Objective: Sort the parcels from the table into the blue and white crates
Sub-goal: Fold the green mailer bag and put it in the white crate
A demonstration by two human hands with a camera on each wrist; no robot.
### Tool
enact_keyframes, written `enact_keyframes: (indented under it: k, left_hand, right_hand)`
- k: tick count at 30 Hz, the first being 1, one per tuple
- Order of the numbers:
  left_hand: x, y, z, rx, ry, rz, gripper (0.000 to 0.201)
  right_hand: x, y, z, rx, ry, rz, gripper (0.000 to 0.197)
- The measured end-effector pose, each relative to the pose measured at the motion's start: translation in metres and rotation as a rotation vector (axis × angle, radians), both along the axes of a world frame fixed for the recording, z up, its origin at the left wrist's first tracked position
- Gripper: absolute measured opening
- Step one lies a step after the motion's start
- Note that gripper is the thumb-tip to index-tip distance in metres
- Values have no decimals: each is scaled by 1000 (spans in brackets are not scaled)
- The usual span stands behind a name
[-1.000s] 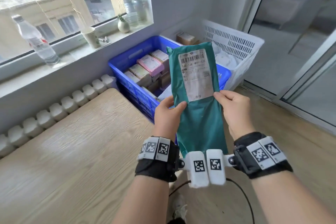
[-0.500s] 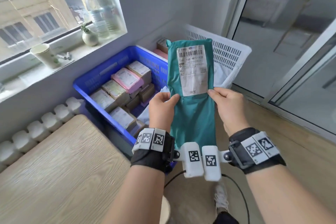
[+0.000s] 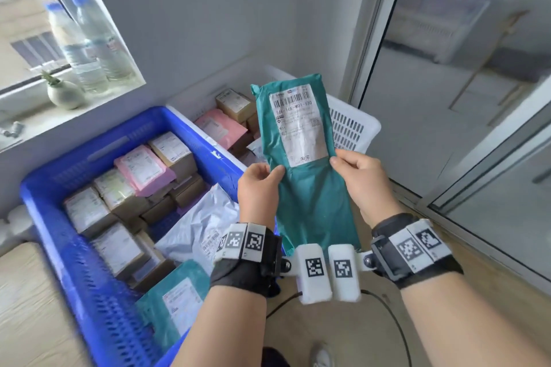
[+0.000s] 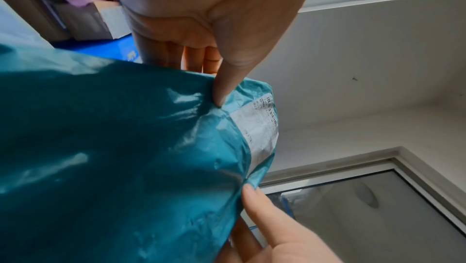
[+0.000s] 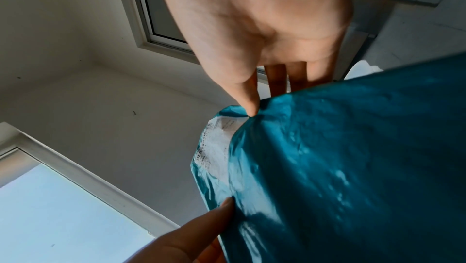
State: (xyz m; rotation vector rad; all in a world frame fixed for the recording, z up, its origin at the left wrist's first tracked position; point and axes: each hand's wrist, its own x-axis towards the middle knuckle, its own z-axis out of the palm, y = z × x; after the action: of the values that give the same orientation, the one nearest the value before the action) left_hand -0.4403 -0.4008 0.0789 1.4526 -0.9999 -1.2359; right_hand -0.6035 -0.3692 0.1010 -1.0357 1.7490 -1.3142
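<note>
View has swung right since a second ago, table nearly out of frame, crates nearer | teal parcel (image 3: 304, 176): crinkly glossy plastic mailer, long, white label, upright above blue crate (image 3: 47, 197) and white crate (image 3: 354, 125) | left hand (image 3: 258, 188), right hand (image 3: 362, 180): thumbs front, fingers behind, each pinching a side edge.
</note>
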Motion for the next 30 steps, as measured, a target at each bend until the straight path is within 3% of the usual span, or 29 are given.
enact_keyframes:
  k: [5, 10, 14, 18, 20, 25, 30]
  left_hand:
    - [-35, -37, -5, 37, 6, 46, 15]
    - [-49, -97, -9, 45, 37, 53, 26]
    - [-51, -146, -5, 20, -8, 72, 12]
    - [-49, -185, -5, 20, -57, 84, 8]
    - [-48, -197, -11, 35, -75, 108, 8]
    - [-42, -213, -28, 102, -92, 190, 11]
    - [-40, -219, -49, 189, -127, 359, 12]
  right_hand:
    - [-35, -46, -13, 52, -4, 66, 35]
    - [-51, -110, -20, 44, -1, 130, 53]
    - [-54, -156, -7, 64, 32, 198, 28]
    - [-56, -197, -2, 74, 33, 229, 33]
    - [-54, -213, -7, 83, 34, 265, 29]
    - [-47, -256, -25, 181, 91, 406, 45]
    - [-40, -286, -53, 280, 69, 602, 45]
